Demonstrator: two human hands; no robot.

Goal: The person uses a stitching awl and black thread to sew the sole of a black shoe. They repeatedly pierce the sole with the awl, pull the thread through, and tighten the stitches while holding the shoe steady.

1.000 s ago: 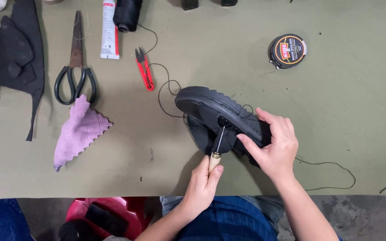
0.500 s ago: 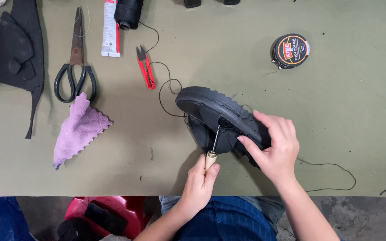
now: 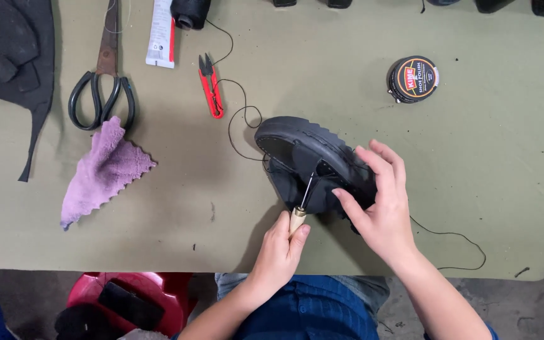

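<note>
Shoe [image 3: 322, 165]: on the table [image 3: 505, 176], centre;
Snips [image 3: 211, 93]: behind-left of shoe;
Tin [image 3: 413, 79]: behind-right;
Cloth [image 3: 103, 169]: left, before scissors [image 3: 103, 75]

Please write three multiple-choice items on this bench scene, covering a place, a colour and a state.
1. Where does the red snips lie?
A. right of the scissors
B. on the cloth
C. under the shoe

2. What colour is the cloth?
A. green
B. purple
C. white

3. What is the left hand doing?
A. resting flat
B. lifting the tin
C. gripping an awl set into the shoe

Answers: 1 A, the snips lies between the scissors and the shoe. 2 B, it is pale purple. 3 C, its fingers close on the wooden handle while the right hand steadies the shoe.
</note>
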